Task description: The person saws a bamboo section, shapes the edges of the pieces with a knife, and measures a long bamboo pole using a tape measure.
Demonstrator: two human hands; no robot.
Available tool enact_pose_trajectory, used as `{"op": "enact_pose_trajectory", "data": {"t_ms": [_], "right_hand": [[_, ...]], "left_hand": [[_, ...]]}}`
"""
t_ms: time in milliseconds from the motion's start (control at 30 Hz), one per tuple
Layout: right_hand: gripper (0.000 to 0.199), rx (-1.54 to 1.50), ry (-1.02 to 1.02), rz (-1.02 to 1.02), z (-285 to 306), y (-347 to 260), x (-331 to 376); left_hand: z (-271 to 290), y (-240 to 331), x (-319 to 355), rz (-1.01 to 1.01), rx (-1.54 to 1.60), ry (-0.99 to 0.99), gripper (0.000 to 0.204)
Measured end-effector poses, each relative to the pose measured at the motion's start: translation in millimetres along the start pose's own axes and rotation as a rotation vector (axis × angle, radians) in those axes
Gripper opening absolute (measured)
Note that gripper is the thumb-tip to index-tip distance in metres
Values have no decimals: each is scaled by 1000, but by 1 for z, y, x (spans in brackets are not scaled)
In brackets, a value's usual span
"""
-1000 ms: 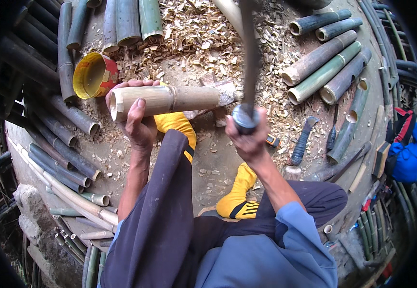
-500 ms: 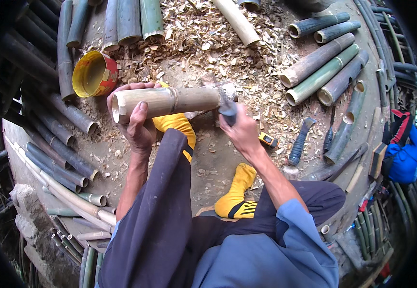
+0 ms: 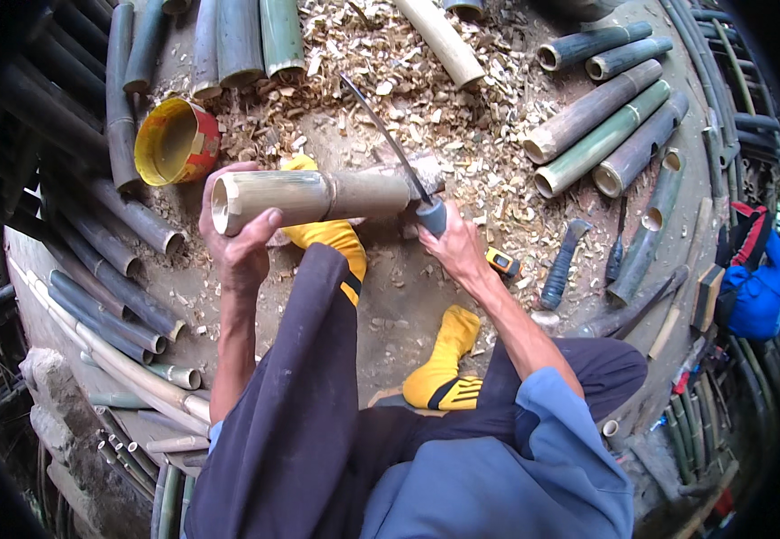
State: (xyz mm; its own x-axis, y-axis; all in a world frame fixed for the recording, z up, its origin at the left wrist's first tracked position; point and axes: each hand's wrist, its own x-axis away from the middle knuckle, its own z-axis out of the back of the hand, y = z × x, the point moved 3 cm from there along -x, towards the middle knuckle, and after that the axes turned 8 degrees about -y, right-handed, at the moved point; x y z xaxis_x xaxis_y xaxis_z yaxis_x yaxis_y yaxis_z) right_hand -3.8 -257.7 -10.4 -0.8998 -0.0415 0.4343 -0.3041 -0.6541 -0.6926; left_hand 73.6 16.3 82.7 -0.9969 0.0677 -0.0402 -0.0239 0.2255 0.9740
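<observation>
My left hand [image 3: 244, 241] is wrapped round the near left end of a peeled, pale bamboo section [image 3: 286, 198], which lies sideways across the view. Its open, hollow end faces left, and a ring-like node circles its middle. My right hand [image 3: 454, 244] grips the blue-grey handle of a long knife [image 3: 399, 154]. The thin dark blade points up and to the left, passing close by the bamboo's right end; whether they touch, I cannot tell. Behind that end shows part of a pale wooden block [image 3: 428, 169].
Wood shavings [image 3: 354, 99] cover the ground ahead. A yellow-and-red bucket [image 3: 206, 148] stands at the left. Cut bamboo pieces [image 3: 596, 112] lie right and left. A tape measure [image 3: 503, 261] and a tool with a wrapped handle [image 3: 559, 274] lie at my right, near my yellow-socked foot [image 3: 444, 364].
The blurred knife has come into clear sight, its blade now angled up to the left. My left hand has shifted slightly down, and the bamboo section has tilted a little.
</observation>
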Motion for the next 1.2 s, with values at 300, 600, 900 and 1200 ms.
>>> {"op": "enact_pose_trajectory", "data": {"t_ms": [300,600,900,1200], "right_hand": [[38,-170,352,382,49,-88,42],[36,-235,-3,-37,15,-12,17],[30,8,68,-1,2,6,11],[34,-238,410,444,48,-68,41]], "left_hand": [[-5,6,9,49,128,15,62],[-13,9,7,-38,279,-105,62],[-10,6,12,-106,21,-285,51],[-4,12,12,-162,-127,-411,47]]}}
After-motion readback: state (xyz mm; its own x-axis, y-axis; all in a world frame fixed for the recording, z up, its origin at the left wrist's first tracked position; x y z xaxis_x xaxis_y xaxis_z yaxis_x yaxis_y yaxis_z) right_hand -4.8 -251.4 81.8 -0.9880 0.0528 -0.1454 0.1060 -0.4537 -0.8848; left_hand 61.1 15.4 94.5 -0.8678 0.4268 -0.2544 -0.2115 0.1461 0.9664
